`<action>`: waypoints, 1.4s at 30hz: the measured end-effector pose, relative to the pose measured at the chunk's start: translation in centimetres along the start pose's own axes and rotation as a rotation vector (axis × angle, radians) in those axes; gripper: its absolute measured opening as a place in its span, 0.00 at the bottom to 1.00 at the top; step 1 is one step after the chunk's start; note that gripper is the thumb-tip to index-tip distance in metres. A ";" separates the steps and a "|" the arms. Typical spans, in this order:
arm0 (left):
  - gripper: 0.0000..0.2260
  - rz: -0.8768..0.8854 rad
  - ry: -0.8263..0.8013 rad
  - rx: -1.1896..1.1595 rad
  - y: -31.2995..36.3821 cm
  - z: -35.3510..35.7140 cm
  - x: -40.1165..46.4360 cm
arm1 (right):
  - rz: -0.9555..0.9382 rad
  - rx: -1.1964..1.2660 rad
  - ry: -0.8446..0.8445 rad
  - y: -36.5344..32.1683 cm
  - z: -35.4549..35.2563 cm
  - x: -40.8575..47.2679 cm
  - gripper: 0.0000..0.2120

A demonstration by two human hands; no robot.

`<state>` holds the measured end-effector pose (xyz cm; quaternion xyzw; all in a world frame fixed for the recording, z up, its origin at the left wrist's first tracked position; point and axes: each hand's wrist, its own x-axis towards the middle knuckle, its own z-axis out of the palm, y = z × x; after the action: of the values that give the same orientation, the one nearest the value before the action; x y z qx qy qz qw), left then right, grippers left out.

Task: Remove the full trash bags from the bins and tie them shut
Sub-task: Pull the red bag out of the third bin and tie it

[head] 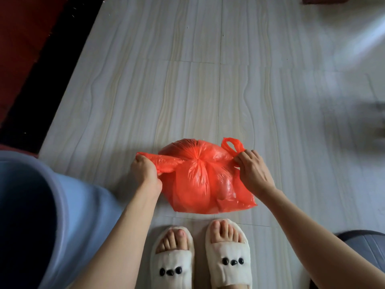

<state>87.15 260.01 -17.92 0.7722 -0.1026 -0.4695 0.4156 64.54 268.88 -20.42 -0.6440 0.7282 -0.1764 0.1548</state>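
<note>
Pale floor tiles point(187, 90) with wavy lines like wood fill most of the view. A dark red and black strip point(31, 59) runs along the far left edge.

A red plastic trash bag point(205, 182) sits on the floor, right in front of the person's feet. It is round and puffed out, so it looks full. The plastic is a bit see-through, but what is inside shows only as soft lumps, and I cannot tell what they are. The top of the bag is bunched together in the middle into a tight pucker. Two handle flaps stick out from there, one to each side.

The left hand point(144, 174) has its grip clenched around the left flap and stretches it out to the side. The right hand point(251, 166) pinches the right flap, and a loop of the handle point(231, 146) pokes up above its fingers.

The feet wear fluffy white slippers point(228, 261) with open toes. Each slipper has three little black beads on top.

A big light blue bin point(62, 205) with a dark inside stands at the left, near the left arm. What is in it cannot be seen. A grey rounded thing point(362, 247) peeks in at the bottom right corner.

No words or labels show on the bag or the bin.
</note>
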 end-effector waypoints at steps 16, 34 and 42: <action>0.27 -0.294 -0.828 0.250 1.4 -1.3 -1.3 | 0.454 0.529 0.286 -1.1 0.6 -0.3 0.19; 0.05 0.133 -0.506 0.134 0.4 0.5 -2.7 | 1.030 1.131 0.198 -1.3 1.0 2.0 0.10; 0.10 0.894 -0.628 0.565 -1.9 1.9 -2.0 | 0.899 1.099 0.219 -1.9 1.2 1.4 0.10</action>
<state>84.09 261.33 -18.45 0.5594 -0.6545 -0.4097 0.3015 66.64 267.23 -20.62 -0.0892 0.7402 -0.5001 0.4405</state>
